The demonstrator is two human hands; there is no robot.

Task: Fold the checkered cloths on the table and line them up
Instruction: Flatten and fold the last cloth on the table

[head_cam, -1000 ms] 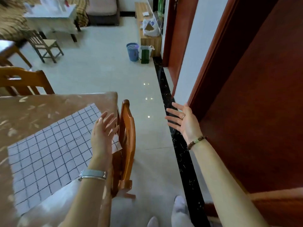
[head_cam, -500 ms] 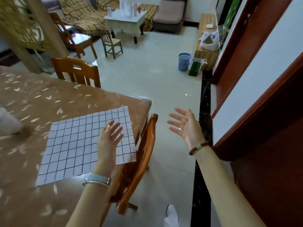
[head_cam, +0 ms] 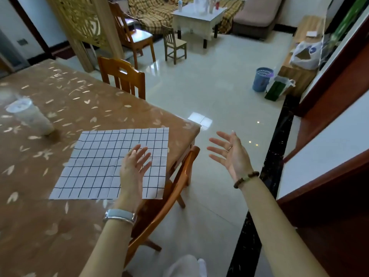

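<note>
One white checkered cloth with a dark grid lies spread flat on the brown leaf-patterned table, near its right corner. My left hand hovers over the cloth's right part, fingers straight and spread, holding nothing. My right hand is raised in the air to the right of the table, above the floor, palm turned inward with fingers spread, empty. No other checkered cloth shows.
A white lidded cup stands on the table left of the cloth. A wooden chair is tucked at the table's right edge under my left arm; another chair stands at the far side. A red-brown door is on the right.
The view has swung left, bringing more of the table, the whole cloth and the cup into sight. Both hands stay open and raised, the left now further over the cloth.
</note>
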